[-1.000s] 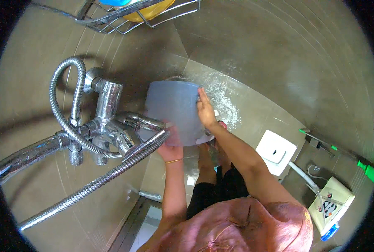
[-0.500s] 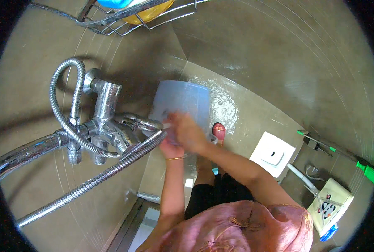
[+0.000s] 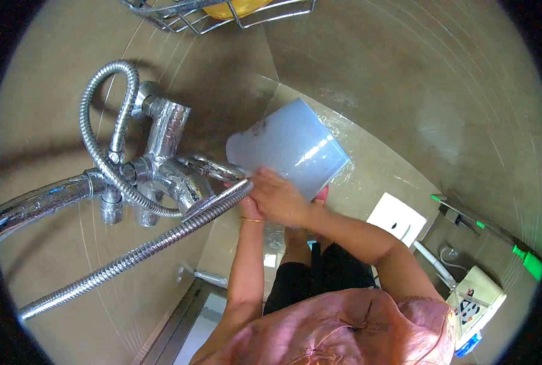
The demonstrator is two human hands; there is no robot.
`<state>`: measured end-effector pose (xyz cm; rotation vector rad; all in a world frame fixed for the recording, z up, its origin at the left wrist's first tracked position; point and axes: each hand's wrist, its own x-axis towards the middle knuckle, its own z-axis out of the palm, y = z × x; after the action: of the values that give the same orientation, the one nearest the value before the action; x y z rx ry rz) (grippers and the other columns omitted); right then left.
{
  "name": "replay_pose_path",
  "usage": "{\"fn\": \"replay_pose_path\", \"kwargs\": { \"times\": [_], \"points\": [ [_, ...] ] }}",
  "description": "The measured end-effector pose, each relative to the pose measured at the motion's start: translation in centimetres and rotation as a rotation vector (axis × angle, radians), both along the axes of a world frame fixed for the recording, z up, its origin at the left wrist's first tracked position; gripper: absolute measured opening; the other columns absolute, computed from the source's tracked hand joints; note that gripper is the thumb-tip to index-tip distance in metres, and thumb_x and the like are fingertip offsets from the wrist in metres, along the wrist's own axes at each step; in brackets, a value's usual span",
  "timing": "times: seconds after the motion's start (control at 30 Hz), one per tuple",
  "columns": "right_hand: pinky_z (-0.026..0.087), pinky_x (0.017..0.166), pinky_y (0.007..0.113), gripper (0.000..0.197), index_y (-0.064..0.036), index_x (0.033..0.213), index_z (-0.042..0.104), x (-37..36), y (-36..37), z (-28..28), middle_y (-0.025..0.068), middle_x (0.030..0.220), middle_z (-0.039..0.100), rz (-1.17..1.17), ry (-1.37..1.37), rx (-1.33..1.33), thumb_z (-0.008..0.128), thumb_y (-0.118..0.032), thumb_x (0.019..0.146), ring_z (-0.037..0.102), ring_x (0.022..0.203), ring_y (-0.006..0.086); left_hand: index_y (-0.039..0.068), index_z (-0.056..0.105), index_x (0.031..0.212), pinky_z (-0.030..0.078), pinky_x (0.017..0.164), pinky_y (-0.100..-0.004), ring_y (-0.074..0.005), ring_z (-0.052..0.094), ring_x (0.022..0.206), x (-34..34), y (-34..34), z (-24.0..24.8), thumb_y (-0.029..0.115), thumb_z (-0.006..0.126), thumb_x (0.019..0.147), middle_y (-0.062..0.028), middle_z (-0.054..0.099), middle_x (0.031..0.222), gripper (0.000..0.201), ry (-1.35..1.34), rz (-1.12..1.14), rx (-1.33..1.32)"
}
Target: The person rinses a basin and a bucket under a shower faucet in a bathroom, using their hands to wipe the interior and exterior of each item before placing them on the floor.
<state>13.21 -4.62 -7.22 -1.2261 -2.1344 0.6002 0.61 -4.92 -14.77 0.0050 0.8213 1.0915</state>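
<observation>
A translucent pale-blue plastic bin [image 3: 292, 143] is tilted on its side in front of me, its wider end toward the upper right. Dark specks mark its upper left side. My right hand [image 3: 275, 193] is closed against the bin's near side, with the fingers pointing up and left. Close beside it, my left hand [image 3: 251, 208] is at the bin's narrower lower left end. Its fingers are mostly hidden behind the chrome shower hose [image 3: 155, 248] and my right hand. A chrome mixer tap [image 3: 180, 179] juts from the wall just left of both hands.
A wire rack [image 3: 277, 21] holding a yellow item hangs at the top. Water wets the tiled floor [image 3: 344, 176]. A white square drain cover or lid [image 3: 396, 217], a green-clipped rail [image 3: 481, 225] and a cream box [image 3: 478, 307] are to the right. A door frame [image 3: 183, 316] stands lower left.
The bin has turned, its wide end swinging up and right, and its side now faces me. My right hand has settled from a blur onto its near side. The whole view has shifted slightly.
</observation>
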Motion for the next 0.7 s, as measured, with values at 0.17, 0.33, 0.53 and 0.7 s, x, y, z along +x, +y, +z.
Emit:
{"fn": "replay_pose_path", "kwargs": {
  "times": [0.17, 0.33, 0.53, 0.7],
  "points": [
    [0.034, 0.089, 0.038, 0.029, -0.0078, 0.096, 0.056, 2.2, 8.7, -1.8, 0.0095, 0.085, 0.06, -0.139, -0.222, -0.204, 0.048, -0.022, 0.072, 0.056, 0.085, 0.0237, 0.005, 0.049, 0.108, 0.042, 0.076, -0.0316, -0.0183, 0.052, 0.09, 2.8, -2.3, 4.8, 0.056, 0.036, 0.079, -0.0073, 0.055, 0.099, 0.06, 0.63, -0.535, 0.294],
    [0.037, 0.085, 0.038, 0.032, -0.0068, 0.104, 0.049, 1.5, 7.8, -0.8, 0.0113, 0.092, 0.056, -0.243, -0.32, -0.403, 0.046, -0.019, 0.074, 0.053, 0.086, 0.0255, 0.001, 0.054, 0.099, 0.045, 0.068, -0.0282, -0.016, 0.055, 0.077, 2.8, -2.4, 5.7, 0.028, 0.051, 0.08, -0.006, 0.058, 0.086, 0.033, 0.861, -0.612, 0.284],
    [0.034, 0.09, 0.038, 0.036, -0.0068, 0.105, 0.05, -0.5, 0.6, -1.4, 0.013, 0.103, 0.05, -0.229, -0.025, 0.021, 0.049, -0.017, 0.07, 0.048, 0.099, 0.0228, -0.002, 0.057, 0.093, 0.046, 0.066, -0.0257, -0.0142, 0.057, 0.071, 2.3, -1.4, 5.7, 0.008, 0.055, 0.077, -0.007, 0.06, 0.08, 0.019, 0.807, -0.462, 0.237],
    [0.025, 0.097, 0.041, 0.028, -0.0013, 0.098, 0.05, 6.9, 8.2, -4.6, 0.0149, 0.096, 0.054, -0.389, -0.302, -0.503, 0.042, -0.015, 0.075, 0.05, 0.095, 0.0238, -0.001, 0.058, 0.09, 0.045, 0.061, -0.0254, -0.0136, 0.055, 0.069, 3.4, -2.3, 8.0, 0.004, 0.054, 0.075, -0.0073, 0.06, 0.08, 0.016, 0.837, -0.489, 0.274]
  ]
}}
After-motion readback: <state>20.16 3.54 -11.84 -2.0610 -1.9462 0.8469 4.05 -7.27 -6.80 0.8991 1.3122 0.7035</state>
